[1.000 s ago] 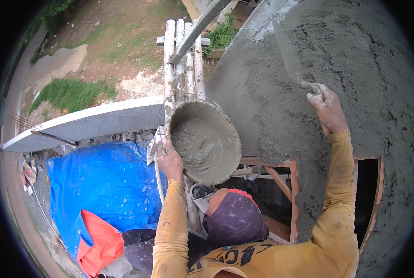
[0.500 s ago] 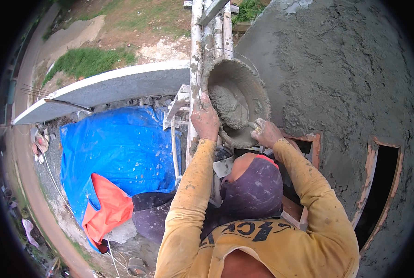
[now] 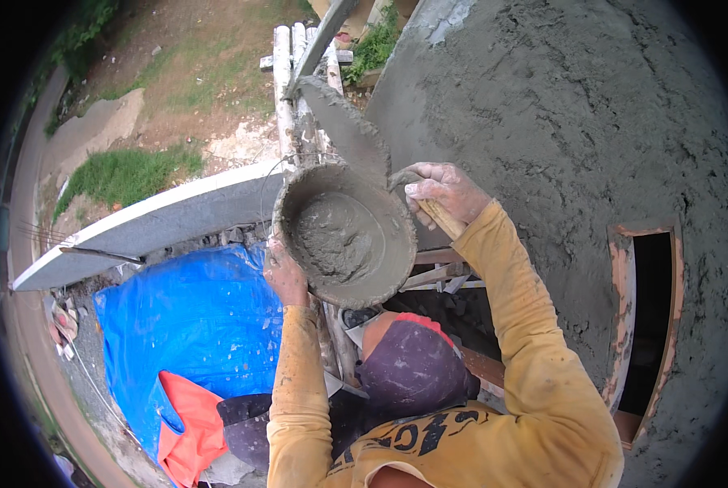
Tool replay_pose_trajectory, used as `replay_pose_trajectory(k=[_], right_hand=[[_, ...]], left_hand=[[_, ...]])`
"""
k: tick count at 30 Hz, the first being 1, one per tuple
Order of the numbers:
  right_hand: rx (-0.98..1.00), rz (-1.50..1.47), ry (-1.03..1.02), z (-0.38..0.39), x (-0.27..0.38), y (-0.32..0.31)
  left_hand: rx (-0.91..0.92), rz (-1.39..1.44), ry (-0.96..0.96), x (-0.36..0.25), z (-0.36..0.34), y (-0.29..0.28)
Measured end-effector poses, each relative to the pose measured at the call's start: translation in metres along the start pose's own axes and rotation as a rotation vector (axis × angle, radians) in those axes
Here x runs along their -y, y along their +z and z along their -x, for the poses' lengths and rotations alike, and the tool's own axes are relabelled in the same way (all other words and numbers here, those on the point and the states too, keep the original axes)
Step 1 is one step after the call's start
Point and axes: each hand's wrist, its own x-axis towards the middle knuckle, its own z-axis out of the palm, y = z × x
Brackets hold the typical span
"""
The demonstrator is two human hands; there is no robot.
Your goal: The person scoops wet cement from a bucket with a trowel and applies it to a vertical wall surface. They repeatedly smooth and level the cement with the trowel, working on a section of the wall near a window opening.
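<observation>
My left hand (image 3: pixel 286 272) grips the left side of a round bucket (image 3: pixel 343 244) of wet grey mortar, its fingertips partly hidden by the rim. My right hand (image 3: pixel 441 195) is closed on the wooden handle of a trowel (image 3: pixel 343 126), just above the bucket's right side. The trowel's long blade, coated with mortar, points up and away over the scaffold poles (image 3: pixel 284 98). Both forearms, in mud-spattered yellow sleeves, come from the lower edge.
A mortar-coated wall (image 3: pixel 543 146) rises at right, with framed openings (image 3: pixel 653 317). White-edged low wall (image 3: pixel 160 211), blue tarp (image 3: pixel 185 317) and red sheet (image 3: pixel 189 443) lie below left. An angled beam (image 3: pixel 323 41) crosses overhead-far. My purple-clothed leg (image 3: pixel 408 366) is beneath the bucket.
My right hand went from high on the wall down into the bucket, then lifted the trowel out; its blade now shows above the bucket. My left hand still holds the bucket.
</observation>
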Motion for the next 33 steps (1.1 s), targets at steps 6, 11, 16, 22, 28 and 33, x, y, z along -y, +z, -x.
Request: replay_pose_trajectory(k=[6,11,16,22,28,33], right_hand=[[-0.889,0.243,-0.067,0.085,0.04,-0.111],[-0.71,0.941,-0.03,0.108,0.042,-0.077],[-0.217,1.598,0.105,0.039,-0.035,-0.016],[-0.098,1.177,0.328,-0.011,-0.121,0.071],[-0.248,0.996,0.079,0.022,-0.108,0.066],[-0.179,1.103,-0.214,0.038,-0.009,0.055]], left_hand=[[-0.059,-0.527,0.424,0.017,-0.007,0.004],[0.075,-0.45,0.271,0.011,-0.007,0.008],[0.043,-0.394,0.401,-0.014,0.021,0.023],[0.012,-0.327,0.375,-0.018,0.036,0.032],[-0.059,-0.413,0.414,-0.002,0.012,0.013],[0.029,-0.349,0.19,0.014,-0.003,-0.002]])
